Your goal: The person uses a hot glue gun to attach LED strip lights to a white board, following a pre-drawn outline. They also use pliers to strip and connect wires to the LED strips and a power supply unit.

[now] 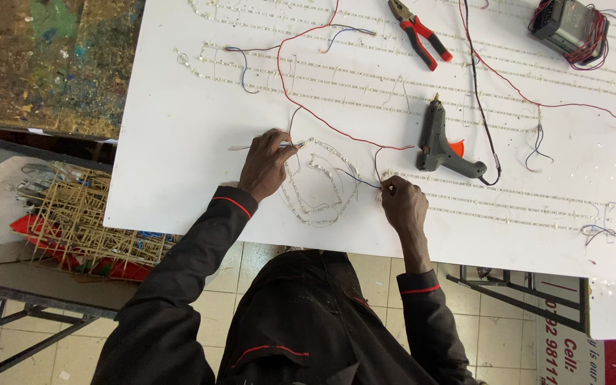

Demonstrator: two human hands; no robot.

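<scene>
Two hands, left hand (267,165) and right hand (402,203), each grip pinched on LED strip (322,187) near white board (172,178) front edge.

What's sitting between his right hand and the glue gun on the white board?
Almost nothing. The right hand pinches a wire by the looped light strip; the glue gun lies up and to its right. Only flat light strips and thin wire cross the white board between them.

Power supply box (570,27) cut off by top edge.
</scene>
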